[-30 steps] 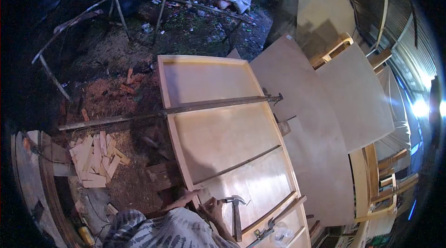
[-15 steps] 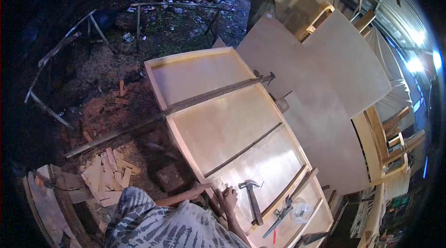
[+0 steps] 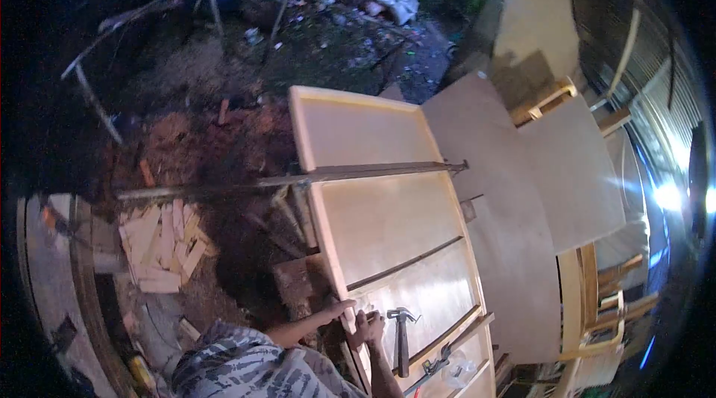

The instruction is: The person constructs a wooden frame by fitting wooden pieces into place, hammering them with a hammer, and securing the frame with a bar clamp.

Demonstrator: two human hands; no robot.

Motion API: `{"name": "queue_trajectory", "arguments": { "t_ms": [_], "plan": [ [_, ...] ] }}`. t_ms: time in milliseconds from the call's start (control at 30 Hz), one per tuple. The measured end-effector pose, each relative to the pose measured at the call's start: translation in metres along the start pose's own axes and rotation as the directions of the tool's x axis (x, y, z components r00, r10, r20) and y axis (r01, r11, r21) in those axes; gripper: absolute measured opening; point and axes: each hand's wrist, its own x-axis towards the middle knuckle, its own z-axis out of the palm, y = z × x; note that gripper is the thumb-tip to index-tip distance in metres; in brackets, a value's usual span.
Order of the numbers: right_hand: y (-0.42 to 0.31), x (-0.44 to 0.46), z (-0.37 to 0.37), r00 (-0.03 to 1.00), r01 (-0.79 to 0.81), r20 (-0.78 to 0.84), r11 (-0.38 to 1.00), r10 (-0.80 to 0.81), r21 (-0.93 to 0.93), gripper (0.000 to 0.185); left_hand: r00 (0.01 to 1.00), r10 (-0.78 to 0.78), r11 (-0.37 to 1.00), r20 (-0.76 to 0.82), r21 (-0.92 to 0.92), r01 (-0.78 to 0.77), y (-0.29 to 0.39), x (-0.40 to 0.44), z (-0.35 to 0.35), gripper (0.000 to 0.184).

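A long wooden panel frame (image 3: 388,183) with a plywood face and raised edge strips lies in front of me. My left hand (image 3: 341,309) is closed over its near left edge strip. Just beside it, my right hand (image 3: 366,328) is closed with bent fingers at the inner side of the same edge; whatever lies between those fingers is too small to make out. A claw hammer (image 3: 403,343) rests on the panel to the right of my right hand. Farther right are a metal clamp (image 3: 434,365) and a clear plastic container (image 3: 459,373).
A long bar clamp (image 3: 283,181) crosses the panel and sticks out to the left. Large plywood sheets (image 3: 507,249) lie along the right side. Wood offcuts (image 3: 162,245) are heaped on the ground at left, near a worn wooden bench (image 3: 52,279).
The view has turned, so the panel appears more upright and the left-side bench shows more. Both hands stay at the panel's near edge. The hammer still lies on the panel.
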Motion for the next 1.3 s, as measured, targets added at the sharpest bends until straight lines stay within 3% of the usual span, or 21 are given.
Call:
{"name": "queue_trajectory", "arguments": {
  "t_ms": [100,133,200,267,333,367,433,467,500,633,700,767,933,967,1000,1067,1100,1133,1200,1267,1300],
  "plan": [
    [-0.009,0.006,0.047,1.000,0.021,-0.009,1.000,-0.021,-0.024,0.067,0.996,-0.080,0.991,0.034,-0.110,0.083,0.024,-0.009,-0.036,0.068],
    [-0.014,0.002,0.057,0.967,0.248,-0.023,0.960,-0.253,-0.132,0.064,0.994,-0.093,0.986,0.056,-0.135,0.100,0.035,-0.016,-0.053,0.068],
    [-0.056,0.008,0.070,0.999,0.018,-0.042,1.000,-0.018,-0.007,0.056,0.990,-0.113,0.975,0.089,-0.180,0.127,0.040,-0.023,-0.082,0.068],
    [-0.046,0.018,0.087,0.989,0.143,-0.012,0.988,-0.144,-0.063,0.051,0.984,-0.135,0.967,0.121,-0.203,0.157,0.046,-0.030,-0.105,0.067],
    [-0.046,0.028,0.089,0.671,0.713,0.142,0.580,-0.728,-0.394,0.045,0.977,-0.158,0.959,0.145,-0.211,0.187,0.052,-0.035,-0.124,0.067],
    [-0.047,0.033,0.093,0.676,0.708,0.137,0.586,-0.724,-0.394,0.045,0.973,-0.172,0.956,0.151,-0.213,0.202,0.056,-0.036,-0.131,0.067],
    [-0.047,0.041,0.094,0.949,0.203,0.224,0.974,-0.222,0.104,0.033,0.966,-0.199,0.948,0.164,-0.219,0.232,0.068,-0.040,-0.140,0.067],
    [-0.053,0.039,0.085,0.784,0.614,0.160,0.711,-0.599,-0.344,0.027,0.964,-0.208,0.946,0.168,-0.217,0.242,0.072,-0.042,-0.140,0.067],
    [-0.059,0.037,0.079,0.883,0.465,0.180,0.861,-0.434,-0.208,0.026,0.960,-0.221,0.942,0.171,-0.217,0.256,0.076,-0.041,-0.142,0.067],
    [-0.064,0.036,0.082,0.994,0.039,0.108,0.996,-0.030,-0.086,0.044,0.949,-0.248,0.933,0.193,-0.217,0.287,0.087,-0.033,-0.141,0.066],
    [-0.066,0.042,0.078,0.987,0.074,0.152,0.993,-0.059,-0.093,0.059,0.944,-0.259,0.928,0.202,-0.218,0.301,0.091,-0.029,-0.139,0.066],
    [-0.077,0.051,0.080,0.990,-0.098,0.084,0.982,0.113,-0.161,0.073,0.942,-0.262,0.927,0.208,-0.218,0.306,0.095,-0.027,-0.135,0.066],
    [-0.086,0.053,0.076,0.990,-0.112,0.057,0.974,0.126,-0.199,0.077,0.944,-0.248,0.930,0.218,-0.218,0.295,0.100,-0.020,-0.126,0.066],
    [-0.064,0.053,0.081,0.944,0.292,0.008,0.823,-0.330,-0.488,0.066,0.944,-0.250,0.928,0.216,-0.226,0.297,0.100,-0.022,-0.125,0.066],
    [-0.024,0.063,0.098,0.698,0.547,0.103,0.436,-0.708,-0.715,0.056,0.943,-0.254,0.926,0.213,-0.227,0.301,0.100,-0.024,-0.127,0.066],
    [0.007,0.074,0.105,0.908,0.419,0.038,0.904,-0.417,-0.088,0.040,0.939,-0.271,0.921,0.210,-0.226,0.316,0.095,-0.032,-0.124,0.065],
    [-0.004,0.065,0.100,0.918,0.390,0.022,0.888,-0.396,-0.243,0.039,0.937,-0.283,0.916,0.206,-0.231,0.327,0.092,-0.035,-0.121,0.065],
    [-0.017,0.078,0.087,0.869,0.494,0.036,0.859,-0.494,-0.135,0.038,0.939,-0.282,0.916,0.195,-0.236,0.324,0.092,-0.033,-0.120,0.065],
    [-0.070,0.073,0.057,0.976,0.205,0.088,0.976,-0.199,-0.078,0.037,0.943,-0.287,0.915,0.169,-0.245,0.322,0.086,-0.034,-0.114,0.065],
    [-0.064,0.063,0.055,0.729,0.650,0.090,0.644,-0.679,-0.403,0.039,0.948,-0.284,0.914,0.141,-0.259,0.312,0.084,-0.035,-0.105,0.065],
    [-0.058,0.060,0.048,0.492,0.704,0.151,0.290,-0.857,-0.648,0.045,0.952,-0.277,0.916,0.130,-0.264,0.303,0.082,-0.035,-0.097,0.065]
  ]
}}
